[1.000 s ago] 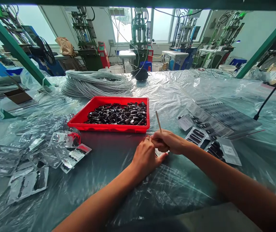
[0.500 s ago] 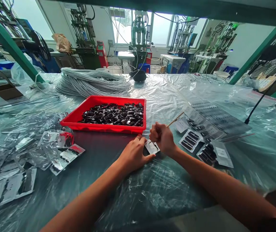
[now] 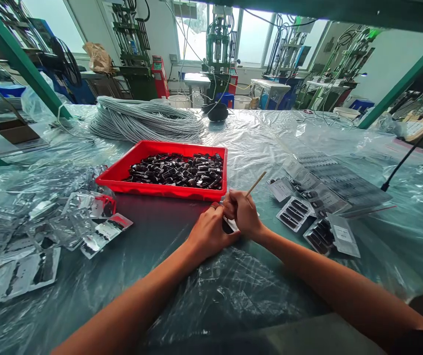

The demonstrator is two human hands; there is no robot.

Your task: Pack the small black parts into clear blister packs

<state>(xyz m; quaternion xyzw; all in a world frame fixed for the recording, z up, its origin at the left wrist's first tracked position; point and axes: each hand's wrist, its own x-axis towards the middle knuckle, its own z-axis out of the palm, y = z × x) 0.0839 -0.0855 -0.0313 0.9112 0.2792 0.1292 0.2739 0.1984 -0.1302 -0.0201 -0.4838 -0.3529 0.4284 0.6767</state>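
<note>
My left hand (image 3: 210, 229) lies on the table with its fingers at the far edge of a small blister pack (image 3: 230, 225) and its thumb along the near edge, holding it in place. Torn backing shows white and dark on that pack, much of it hidden by both hands. My right hand (image 3: 244, 214) is closed round a thin pale stick (image 3: 256, 182), whose upper end sticks out above the fist. The stick's lower end is hidden. Just behind the hands stands a red tray (image 3: 163, 191) heaped with small black parts (image 3: 176, 170).
On the left lies a pile of opened, torn blister packs (image 3: 30, 271). Filled blister packs (image 3: 296, 213) lie to the right, beside stacked sheets of packs (image 3: 337, 182). A coil of grey cable (image 3: 145, 118) sits behind the tray. Plastic film covers the table; green frame posts (image 3: 22, 64) rise at its sides.
My right hand has moved slightly left and down against the left hand, and the stick has shifted left with it. More of the blister pack is covered. The whole view has shifted slightly.
</note>
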